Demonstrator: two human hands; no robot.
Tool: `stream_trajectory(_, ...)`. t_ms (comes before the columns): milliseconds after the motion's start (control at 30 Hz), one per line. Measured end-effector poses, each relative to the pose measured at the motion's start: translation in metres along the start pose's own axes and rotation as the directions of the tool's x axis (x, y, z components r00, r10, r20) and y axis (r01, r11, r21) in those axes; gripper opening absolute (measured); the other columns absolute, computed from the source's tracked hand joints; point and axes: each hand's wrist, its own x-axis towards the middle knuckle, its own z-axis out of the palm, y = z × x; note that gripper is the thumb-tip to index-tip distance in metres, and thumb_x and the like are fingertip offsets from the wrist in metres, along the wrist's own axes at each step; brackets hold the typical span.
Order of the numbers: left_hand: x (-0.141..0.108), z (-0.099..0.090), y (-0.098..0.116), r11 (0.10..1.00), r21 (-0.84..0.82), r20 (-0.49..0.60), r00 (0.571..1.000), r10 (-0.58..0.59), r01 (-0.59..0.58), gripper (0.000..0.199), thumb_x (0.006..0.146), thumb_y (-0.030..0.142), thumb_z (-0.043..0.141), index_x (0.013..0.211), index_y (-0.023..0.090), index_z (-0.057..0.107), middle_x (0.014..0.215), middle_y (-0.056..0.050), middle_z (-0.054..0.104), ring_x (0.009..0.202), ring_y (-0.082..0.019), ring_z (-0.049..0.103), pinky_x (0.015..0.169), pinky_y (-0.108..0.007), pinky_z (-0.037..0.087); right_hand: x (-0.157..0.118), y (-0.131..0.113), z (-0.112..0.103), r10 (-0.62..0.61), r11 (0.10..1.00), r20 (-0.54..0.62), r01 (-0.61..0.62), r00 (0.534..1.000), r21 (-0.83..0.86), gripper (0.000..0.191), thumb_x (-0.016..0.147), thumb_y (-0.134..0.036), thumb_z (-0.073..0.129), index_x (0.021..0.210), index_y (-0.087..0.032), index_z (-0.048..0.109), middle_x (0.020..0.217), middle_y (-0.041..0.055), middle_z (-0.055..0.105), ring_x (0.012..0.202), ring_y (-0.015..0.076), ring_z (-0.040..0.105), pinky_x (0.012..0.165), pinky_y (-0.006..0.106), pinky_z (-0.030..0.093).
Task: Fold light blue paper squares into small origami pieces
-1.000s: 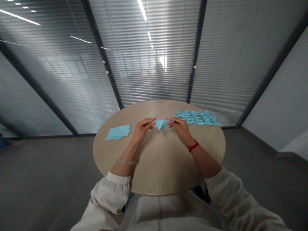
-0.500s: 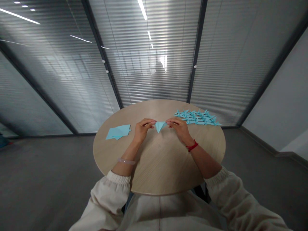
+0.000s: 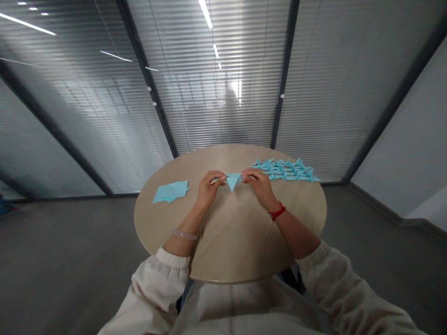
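A small light-blue folded paper [image 3: 233, 181] hangs point-down over the middle of the round table. Its left corner is pinched by my left hand [image 3: 210, 186], and my right hand [image 3: 257, 184] grips the right corner between thumb and fingers. To the left lie flat light-blue paper sheets [image 3: 171, 191], slightly fanned. Several folded light-blue paper figures [image 3: 286, 170] stand in rows at the back right, just beyond my right hand.
The round wooden table [image 3: 237, 246] reaches close to my body. Behind it rises a glass partition with blinds [image 3: 226, 116], and a pale wall [image 3: 412, 139] is at the right.
The folded paper now shows a smoother, plainer triangular face. My left hand has shifted slightly right, and both hands still hold the paper.
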Motion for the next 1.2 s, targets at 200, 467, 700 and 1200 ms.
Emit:
stream_trajectory(200, 0.001, -0.001, 0.003, 0.978, 0.188, -0.001, 0.995, 0.097, -0.095, 0.016, 0.075, 0.036, 0.070, 0.083, 0.022, 0.075, 0.111, -0.008, 0.065, 0.104, -0.022, 0.060, 0.091, -0.038, 0.048, 0.000, -0.006, 0.001, -0.036, 0.997, 0.024, 0.038, 0.999, -0.065, 0.020, 0.072, -0.040, 0.073, 0.085, -0.025, 0.074, 0.099, 0.0053, 0.068, 0.097, 0.0204, 0.062, 0.089, 0.037, 0.050)
stream_trajectory(467, -0.002, 0.002, 0.007, 0.996, 0.001, -0.046, 0.995, -0.085, 0.085, 0.020, 0.068, 0.033, 0.076, 0.082, 0.019, 0.075, 0.084, -0.006, 0.074, 0.076, -0.020, 0.065, 0.073, -0.032, 0.051, -0.001, -0.009, 0.000, 0.061, 0.998, 0.036, -0.061, 0.997, -0.018, 0.025, 0.071, -0.041, 0.073, 0.087, -0.022, 0.071, 0.092, 0.0045, 0.071, 0.087, 0.0192, 0.065, 0.084, 0.035, 0.052)
stream_trajectory(700, -0.002, 0.003, 0.011, 0.990, -0.096, -0.050, 0.993, -0.104, 0.099, 0.039, 0.066, 0.029, 0.078, 0.101, 0.018, 0.065, 0.082, -0.003, 0.072, 0.070, -0.015, 0.065, 0.067, -0.027, 0.052, -0.002, -0.009, 0.004, 0.146, 0.986, 0.018, -0.147, 0.989, 0.078, 0.032, 0.066, -0.041, 0.077, 0.087, -0.020, 0.066, 0.089, 0.0047, 0.071, 0.084, 0.0181, 0.066, 0.082, 0.034, 0.053)
stream_trajectory(1200, 0.002, -0.002, 0.005, 0.941, -0.301, -0.131, 0.971, -0.202, 0.155, 0.057, 0.065, 0.031, 0.079, 0.115, 0.017, 0.055, 0.086, -0.006, 0.073, 0.081, -0.018, 0.069, 0.083, -0.039, 0.055, -0.002, -0.001, 0.000, 0.090, 0.994, -0.006, -0.090, 0.996, -0.053, 0.028, 0.070, -0.043, 0.073, 0.086, -0.021, 0.068, 0.088, 0.0048, 0.071, 0.079, 0.0190, 0.066, 0.076, 0.033, 0.053)
